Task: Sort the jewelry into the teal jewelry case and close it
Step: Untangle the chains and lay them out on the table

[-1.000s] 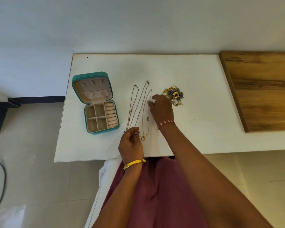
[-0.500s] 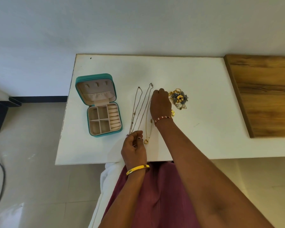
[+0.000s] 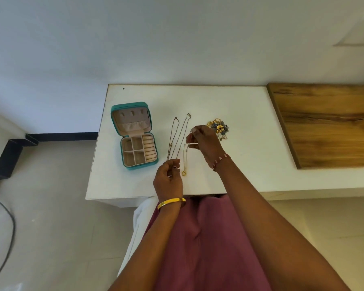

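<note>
Low in the middle of the frame, the left hand (image 3: 169,179) pinches the near ends of two necklaces (image 3: 178,139). Just above, the right hand (image 3: 206,143) pinches a gold chain (image 3: 185,160). The open teal case (image 3: 135,136) sits left, with a jewelry pile (image 3: 218,129) at upper right on the white table (image 3: 250,133).

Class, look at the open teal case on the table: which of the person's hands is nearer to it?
The left. The left hand is just right of the case by its front corner; the right hand is farther right, beyond the necklaces.
</note>
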`<action>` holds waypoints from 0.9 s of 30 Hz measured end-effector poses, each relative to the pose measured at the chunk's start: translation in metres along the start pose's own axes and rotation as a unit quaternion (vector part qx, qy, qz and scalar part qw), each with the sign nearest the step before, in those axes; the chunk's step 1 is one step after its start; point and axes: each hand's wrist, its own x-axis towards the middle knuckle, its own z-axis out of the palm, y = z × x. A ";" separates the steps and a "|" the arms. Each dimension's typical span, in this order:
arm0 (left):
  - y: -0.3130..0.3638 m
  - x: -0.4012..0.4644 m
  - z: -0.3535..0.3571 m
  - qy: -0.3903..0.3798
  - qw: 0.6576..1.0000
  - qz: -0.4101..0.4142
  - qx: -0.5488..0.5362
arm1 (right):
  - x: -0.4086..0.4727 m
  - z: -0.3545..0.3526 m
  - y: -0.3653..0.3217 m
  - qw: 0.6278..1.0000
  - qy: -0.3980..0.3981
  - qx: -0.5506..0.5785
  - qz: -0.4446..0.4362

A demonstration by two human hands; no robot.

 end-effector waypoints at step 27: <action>0.141 -0.082 -0.086 -0.183 0.962 0.190 -0.066 | -0.197 -0.039 -0.133 0.968 -0.057 -0.125 -0.210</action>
